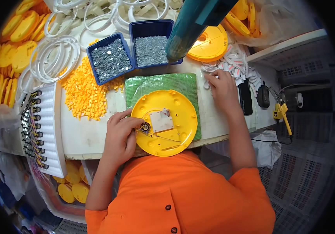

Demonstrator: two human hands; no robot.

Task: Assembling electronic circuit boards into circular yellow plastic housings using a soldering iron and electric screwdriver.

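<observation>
At the centre of the frame a round yellow disc [164, 121] lies on a green mat [161, 84]. The left hand [121, 136] rests on the disc's left edge, fingers curled together over a small round part [145, 127]. To the right, the right hand [222, 89] lies flat by a heap of white pieces [235, 64], fingers loosely together. Two blue trays [132, 48] of grey screws sit above.

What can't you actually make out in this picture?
- Head view: right hand fingertips, buried among the white pieces.
- Left hand covers part of the small round part on the yellow disc.
- Contents of the blue trays: too small to identify.
- Teal tool: cut off by the top edge.
</observation>
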